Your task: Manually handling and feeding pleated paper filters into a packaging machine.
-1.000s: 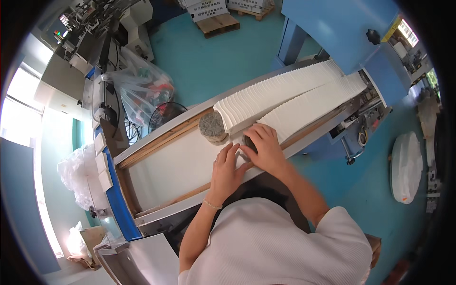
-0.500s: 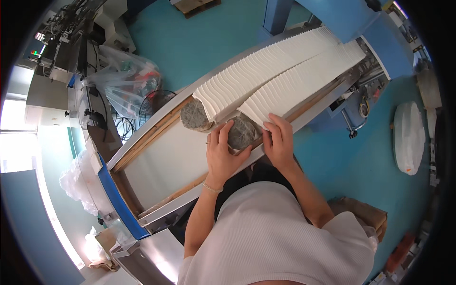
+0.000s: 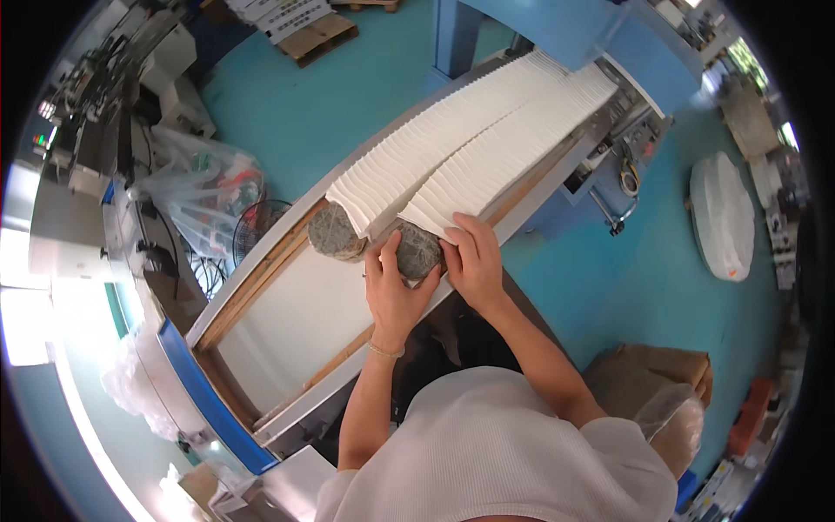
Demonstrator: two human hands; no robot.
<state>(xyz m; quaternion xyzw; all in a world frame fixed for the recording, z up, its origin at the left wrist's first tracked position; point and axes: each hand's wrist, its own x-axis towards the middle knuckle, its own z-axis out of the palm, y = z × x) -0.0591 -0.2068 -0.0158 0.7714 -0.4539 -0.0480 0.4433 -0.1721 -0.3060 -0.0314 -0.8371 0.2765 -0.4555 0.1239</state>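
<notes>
Two rows of upright white folded sheets lie side by side along a long trough, a far row and a near row. A grey round weight stands at the end of the far row. Its twin, another grey round weight, stands at the end of the near row. My left hand is closed round this one, fingers on its left side and thumb at its near edge. My right hand has bent fingers on the near row's end corner, its thumb beside the weight.
The trough has wooden side strips and a pale bed. A blue machine stands at its far right end. To the left are a clear plastic bag and a fan. A white wrapped bundle lies on the right floor.
The view has shifted, so the trough sits further left. The near weight is slightly closer to the row's end, with my left hand still round it. My right hand stays at the sheets' corner.
</notes>
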